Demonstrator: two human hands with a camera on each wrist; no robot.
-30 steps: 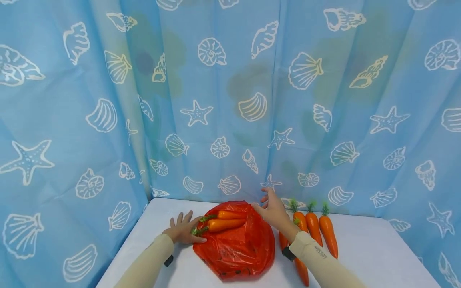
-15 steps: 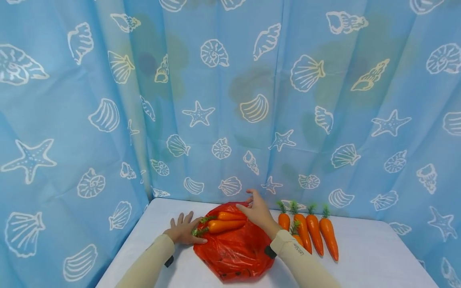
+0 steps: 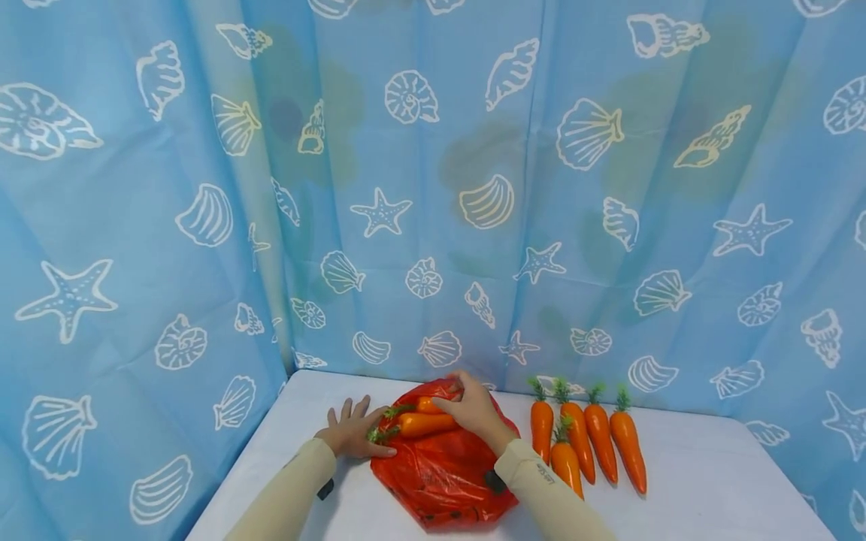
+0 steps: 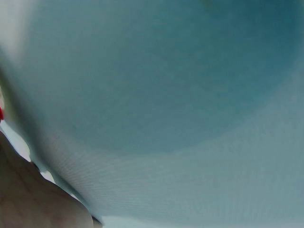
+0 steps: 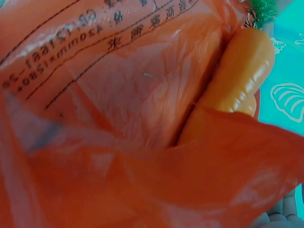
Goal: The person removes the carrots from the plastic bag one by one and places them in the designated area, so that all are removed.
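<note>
A red plastic bag (image 3: 440,481) with black print lies on the table. Two orange toy carrots (image 3: 421,425) lie side by side at its mouth, green tops pointing left. My left hand (image 3: 355,434) rests at the bag's left edge, fingers spread, thumb along the red film beside the leafy tops. My right hand (image 3: 476,409) reaches over the bag from the right, thumb and fingers curved apart at the carrots' right ends. In the right wrist view, bag film hides the lower part of a carrot (image 5: 244,61). The left wrist view is mostly blue-grey cloth.
Several more orange carrots (image 3: 600,439) lie to the right of the bag, tops toward the back. A blue curtain (image 3: 419,188) with white seashells and starfish hangs behind and left of the white table (image 3: 710,481).
My right hand has moved left from the bag's right rim, across the red film to the carrots in the bag. My left hand has stayed in place.
</note>
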